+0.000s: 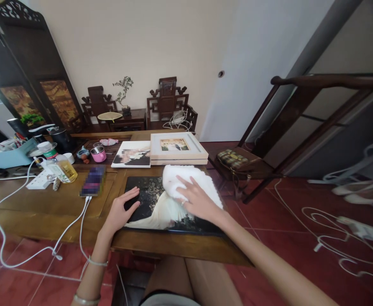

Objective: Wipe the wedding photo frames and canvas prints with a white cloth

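A dark glossy photo panel (pixel 148 191) with a pale gown pictured on it lies flat at the table's front edge. My left hand (pixel 122 210) rests on its left side, fingers stretched out and thumb apart, holding nothing. Over the panel's upper right part is a fluffy white cloth (pixel 205 182). My right hand (pixel 194 197) has hold of this cloth from above, with its fingers spread over it and pressed against the panel. A ring shows on one finger. The cloth and my right forearm hide the panel's right part.
Behind the panel lie a white-framed picture (pixel 202 148) and a smaller photo board (pixel 130 159). To the left are a phone (pixel 93 180) on white cables, an oil-coloured bottle (pixel 66 170), a pink cup (pixel 98 154) and a power strip (pixel 39 180). A wooden chair (pixel 263 153) stands right.
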The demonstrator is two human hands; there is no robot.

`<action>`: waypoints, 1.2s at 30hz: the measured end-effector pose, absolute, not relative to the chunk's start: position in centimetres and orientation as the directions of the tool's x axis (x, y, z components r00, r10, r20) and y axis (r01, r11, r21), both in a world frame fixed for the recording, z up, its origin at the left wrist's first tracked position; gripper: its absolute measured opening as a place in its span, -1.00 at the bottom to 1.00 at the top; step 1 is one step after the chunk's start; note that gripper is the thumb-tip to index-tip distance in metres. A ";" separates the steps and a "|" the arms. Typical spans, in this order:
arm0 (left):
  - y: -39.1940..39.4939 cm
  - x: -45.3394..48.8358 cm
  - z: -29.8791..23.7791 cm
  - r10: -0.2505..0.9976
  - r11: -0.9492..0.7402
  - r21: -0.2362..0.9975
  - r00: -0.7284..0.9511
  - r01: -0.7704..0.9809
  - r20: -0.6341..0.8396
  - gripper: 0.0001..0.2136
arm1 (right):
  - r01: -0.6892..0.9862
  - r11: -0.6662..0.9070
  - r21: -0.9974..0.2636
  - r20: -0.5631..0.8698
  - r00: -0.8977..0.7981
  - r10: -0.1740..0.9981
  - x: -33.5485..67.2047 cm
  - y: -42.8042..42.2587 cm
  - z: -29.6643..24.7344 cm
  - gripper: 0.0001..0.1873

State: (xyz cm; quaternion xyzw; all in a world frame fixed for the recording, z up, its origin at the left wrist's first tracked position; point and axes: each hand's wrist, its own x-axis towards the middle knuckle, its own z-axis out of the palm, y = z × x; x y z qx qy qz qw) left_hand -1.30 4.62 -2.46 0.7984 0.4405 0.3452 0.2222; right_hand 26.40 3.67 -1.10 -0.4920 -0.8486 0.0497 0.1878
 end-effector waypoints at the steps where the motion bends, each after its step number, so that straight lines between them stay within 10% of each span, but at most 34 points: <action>1: 4.6 -1.3 -2.5 0.859 -0.510 0.660 0.369 0.551 0.355 -0.67 | 0.788 0.547 -0.282 0.269 -0.482 0.834 25.8 2.1 -0.9 -0.77; 8: 4.6 -1.3 -2.6 0.856 -0.516 0.652 0.372 0.556 0.360 -0.67 | 0.627 0.691 -0.359 0.212 -0.667 0.715 24.2 -7.2 -0.2 -0.75; 20: 4.6 -1.4 -2.7 0.858 -0.513 0.668 0.360 0.540 0.367 -0.68 | 0.902 0.368 -0.227 0.273 -0.303 0.913 29.3 6.3 -2.3 -0.76; 30: 4.6 -1.3 -2.8 0.860 -0.509 0.661 0.361 0.551 0.361 -0.67 | 0.699 0.665 -0.263 0.192 -0.638 0.746 24.3 -7.7 0.1 -0.75; 36: 4.7 -1.4 -2.9 0.848 -0.528 0.648 0.377 0.549 0.372 -0.67 | 0.790 0.545 -0.280 0.236 -0.494 0.837 27.0 -2.1 -0.9 -0.80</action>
